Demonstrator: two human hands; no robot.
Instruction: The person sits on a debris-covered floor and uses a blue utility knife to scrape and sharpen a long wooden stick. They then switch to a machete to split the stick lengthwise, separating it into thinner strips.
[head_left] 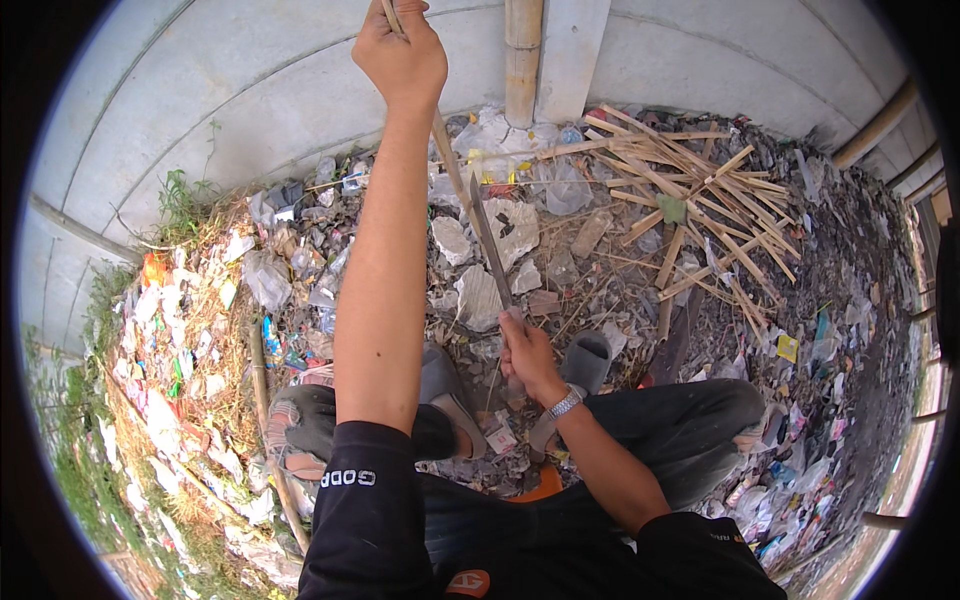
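Note:
My left hand (403,58) is raised at arm's length near the top of the view. Its fingers are closed round a thin bamboo strip (447,150), which slants down past my forearm. Lower and nearer to my body, my right hand (527,352) grips a long knife (491,250) at its lower end. The dark, narrow blade points up and away from me, its tip beside the lower part of the strip. From this view I cannot tell whether blade and strip touch. The knife's handle is mostly hidden in my fist.
A loose pile of split bamboo strips (690,190) lies at the right. Broken concrete pieces (480,298) and scattered litter cover the ground ahead of my sandalled feet. A grey panel wall (270,100) with a bamboo post (522,60) stands behind. Dry plants and litter spread left.

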